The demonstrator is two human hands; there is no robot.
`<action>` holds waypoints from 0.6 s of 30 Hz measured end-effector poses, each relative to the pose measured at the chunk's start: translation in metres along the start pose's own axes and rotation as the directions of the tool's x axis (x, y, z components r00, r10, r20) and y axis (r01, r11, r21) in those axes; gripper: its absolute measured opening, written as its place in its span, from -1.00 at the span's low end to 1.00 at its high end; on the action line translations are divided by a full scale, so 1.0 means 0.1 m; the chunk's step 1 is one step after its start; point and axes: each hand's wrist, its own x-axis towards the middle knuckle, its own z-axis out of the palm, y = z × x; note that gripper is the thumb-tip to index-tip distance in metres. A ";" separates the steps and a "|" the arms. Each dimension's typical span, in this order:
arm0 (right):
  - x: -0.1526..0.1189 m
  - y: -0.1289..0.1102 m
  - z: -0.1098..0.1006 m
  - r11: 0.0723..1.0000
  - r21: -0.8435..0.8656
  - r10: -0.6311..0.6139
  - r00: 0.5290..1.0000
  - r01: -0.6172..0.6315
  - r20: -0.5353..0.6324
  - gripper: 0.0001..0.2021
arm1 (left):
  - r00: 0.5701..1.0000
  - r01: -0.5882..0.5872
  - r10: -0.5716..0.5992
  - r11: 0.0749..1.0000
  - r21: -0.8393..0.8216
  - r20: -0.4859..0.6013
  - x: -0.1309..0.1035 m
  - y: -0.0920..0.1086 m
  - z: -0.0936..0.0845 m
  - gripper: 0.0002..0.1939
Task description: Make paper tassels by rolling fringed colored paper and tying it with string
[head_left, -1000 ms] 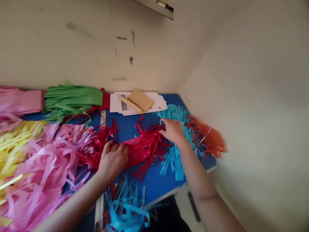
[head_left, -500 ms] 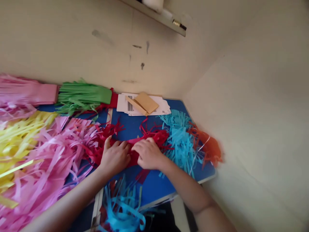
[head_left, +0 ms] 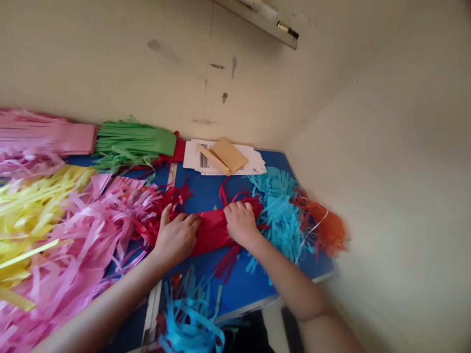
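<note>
A strip of red tissue paper [head_left: 212, 229] with fringed ends lies flat across the blue table. My left hand [head_left: 178, 236] presses down on its left part, fingers laid over the paper and thumb lifted apart. At the right part, beside the red fringe [head_left: 253, 206], my right hand [head_left: 241, 223] rests on the strip with its fingers lying over it. The plain middle of the paper shows between the two hands. What lies under the palms is hidden.
Pink fringe [head_left: 84, 235] and yellow fringe [head_left: 44, 196] spread at left. Green fringed paper [head_left: 147, 138], white cards [head_left: 193, 156] and a brown paper piece [head_left: 230, 154] lie along the wall. Blue fringe [head_left: 277, 211] and an orange bundle [head_left: 327, 225] sit right; more blue strips [head_left: 191, 314] hang in front.
My right hand has slid right along the red tissue paper, away from my left hand, uncovering its middle. My left hand stays about where it was. The view has shifted slightly.
</note>
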 end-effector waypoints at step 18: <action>0.12 -0.07 0.27 0.973 0.163 -0.139 0.978 0.165 -0.157 -0.80 | 0.995 0.074 -0.075 0.997 -0.010 -0.072 0.04 0.07 0.00 -0.79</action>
